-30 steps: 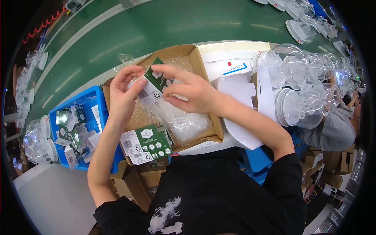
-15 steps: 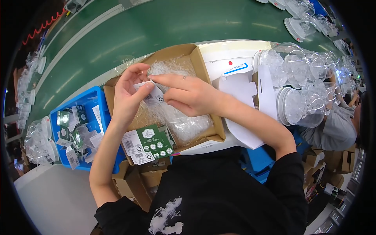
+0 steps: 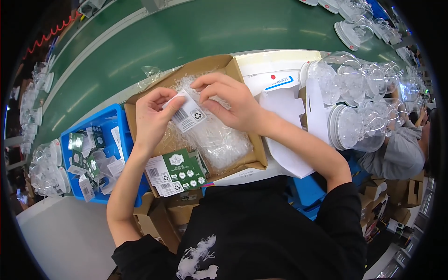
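Observation:
My left hand (image 3: 154,112) pinches a white barcode tag (image 3: 189,114) between thumb and fingers, above the cardboard tray. My right hand (image 3: 228,100) hovers just right of the tag's upper edge. Its fingers are bent, with a gap between index finger and thumb, and I make out nothing in them. Below both hands, the open cardboard tray (image 3: 259,156) contains a bundle of thin clear plastic strands (image 3: 224,144). Green-and-white printed cards (image 3: 182,168) lie in a small stack on the tray's near left corner.
A blue bin (image 3: 122,126) of green and white tagged pieces stands left of the tray. Clear domes on white bases (image 3: 340,126) crowd the right side. White folded card (image 3: 284,109) lies beside the tray. Beyond runs a green surface (image 3: 186,28). A person in grey (image 3: 399,149) is far right.
My right hand has drawn up and back from the tag, its fingers loosening. The tag now shows more fully in my left hand, which has shifted slightly down.

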